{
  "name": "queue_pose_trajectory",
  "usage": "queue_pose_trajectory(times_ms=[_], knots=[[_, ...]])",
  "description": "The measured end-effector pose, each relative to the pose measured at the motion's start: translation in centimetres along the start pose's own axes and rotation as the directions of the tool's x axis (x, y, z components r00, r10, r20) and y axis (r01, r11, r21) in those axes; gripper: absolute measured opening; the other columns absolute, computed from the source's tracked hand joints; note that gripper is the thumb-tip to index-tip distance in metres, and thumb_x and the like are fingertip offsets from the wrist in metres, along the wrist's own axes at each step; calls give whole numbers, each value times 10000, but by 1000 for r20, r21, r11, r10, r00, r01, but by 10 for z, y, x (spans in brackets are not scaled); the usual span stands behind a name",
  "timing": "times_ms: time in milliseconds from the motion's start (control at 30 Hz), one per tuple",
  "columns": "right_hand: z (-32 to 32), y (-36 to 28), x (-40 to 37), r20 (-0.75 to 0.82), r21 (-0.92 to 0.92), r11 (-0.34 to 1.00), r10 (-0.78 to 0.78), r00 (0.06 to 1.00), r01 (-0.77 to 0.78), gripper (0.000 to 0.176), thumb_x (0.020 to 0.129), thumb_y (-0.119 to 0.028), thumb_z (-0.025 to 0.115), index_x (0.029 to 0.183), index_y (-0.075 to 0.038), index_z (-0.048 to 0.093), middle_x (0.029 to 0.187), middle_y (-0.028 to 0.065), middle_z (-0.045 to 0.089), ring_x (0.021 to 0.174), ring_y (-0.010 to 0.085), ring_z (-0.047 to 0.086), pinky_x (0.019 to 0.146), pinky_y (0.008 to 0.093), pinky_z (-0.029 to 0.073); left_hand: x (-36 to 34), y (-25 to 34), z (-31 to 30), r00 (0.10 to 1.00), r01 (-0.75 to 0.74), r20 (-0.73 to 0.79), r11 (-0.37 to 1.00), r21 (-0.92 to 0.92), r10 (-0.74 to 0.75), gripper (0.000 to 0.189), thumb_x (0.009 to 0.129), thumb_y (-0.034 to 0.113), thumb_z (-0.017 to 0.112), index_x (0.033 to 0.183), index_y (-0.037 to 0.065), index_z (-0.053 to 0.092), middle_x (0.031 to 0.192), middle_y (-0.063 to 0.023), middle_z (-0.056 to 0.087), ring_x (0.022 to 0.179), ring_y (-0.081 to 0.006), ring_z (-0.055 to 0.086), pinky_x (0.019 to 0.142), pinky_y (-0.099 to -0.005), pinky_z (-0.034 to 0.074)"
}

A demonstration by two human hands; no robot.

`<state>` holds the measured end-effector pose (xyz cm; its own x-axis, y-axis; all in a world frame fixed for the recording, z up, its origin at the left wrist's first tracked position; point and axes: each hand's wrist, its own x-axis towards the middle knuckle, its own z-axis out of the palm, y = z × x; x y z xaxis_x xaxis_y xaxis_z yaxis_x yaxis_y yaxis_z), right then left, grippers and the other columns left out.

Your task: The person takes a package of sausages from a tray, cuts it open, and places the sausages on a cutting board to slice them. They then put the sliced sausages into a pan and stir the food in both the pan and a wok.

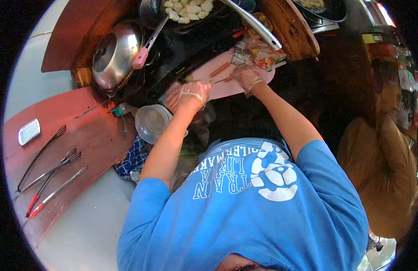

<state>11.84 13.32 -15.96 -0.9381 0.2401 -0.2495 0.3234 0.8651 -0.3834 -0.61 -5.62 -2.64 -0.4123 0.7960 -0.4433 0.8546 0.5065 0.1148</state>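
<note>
Both my hands wear clear plastic gloves over a pink cutting board (222, 92). My left hand (194, 92) is closed, and a thin metal knife blade (220, 81) extends from it toward the right. The handle is hidden in the fist. My right hand (247, 77) presses down on a sausage, whose end (228, 79) shows by the blade. Another sausage (219, 69) lies whole on the board just behind. A clear bag of sausages (172, 96) sits beside my left hand. Crumpled printed plastic packaging (258, 52) lies on the board behind my right hand.
Pale chunks (188, 9) fill a pan at the back. A steel lid (116, 58) and a pink-handled utensil (143, 54) are at left. Tongs (60, 194), whisks (69, 158) and a grater (29, 132) lie on the red counter (87, 131). A plastic tub (151, 122) stands near my left forearm.
</note>
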Motion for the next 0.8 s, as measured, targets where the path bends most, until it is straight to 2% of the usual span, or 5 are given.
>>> queue_pose_trajectory(times_ms=[33,167,267,433,800], knots=[[-7,-4,-2,4,-15,1000,9,1000,-9,226,875,-177,510,1012,-109,676,1001,161,682,949,328,661,851,451,517,1,4,-10,994,52,99,998,30,-55,341,966,224,399,1135,210,696,978,-176,695,912,-369,680,809,-504,536],[1,-1,-1,8,19,999,32,999,-32,200,856,-160,524,968,-88,673,1001,157,685,933,336,661,838,462,521,0,18,-35,991,-23,132,996,92,11,311,946,214,428,1073,181,710,997,-173,698,910,-356,686,814,-500,534],[10,3,3,21,-29,1000,-1,1000,2,185,841,-152,531,941,-73,665,993,159,685,924,339,664,814,463,532,9,12,-16,973,-206,-75,965,163,220,287,926,206,455,993,144,727,990,-168,707,902,-346,693,812,-492,535],[-2,-5,2,59,-55,998,26,998,-23,183,866,-162,525,927,-55,661,981,175,682,920,331,673,789,449,548,23,36,-31,976,-175,173,951,253,134,264,897,176,492,899,74,735,961,-170,718,903,-330,702,788,-445,557],[-21,-13,-3,172,-77,997,15,985,-2,198,874,-137,506,986,-63,652,1026,179,680,941,332,676,783,450,557,3,15,-7,975,-223,23,956,188,223,175,848,108,558,912,102,722,969,-133,717,901,-315,701,760,-430,562]])
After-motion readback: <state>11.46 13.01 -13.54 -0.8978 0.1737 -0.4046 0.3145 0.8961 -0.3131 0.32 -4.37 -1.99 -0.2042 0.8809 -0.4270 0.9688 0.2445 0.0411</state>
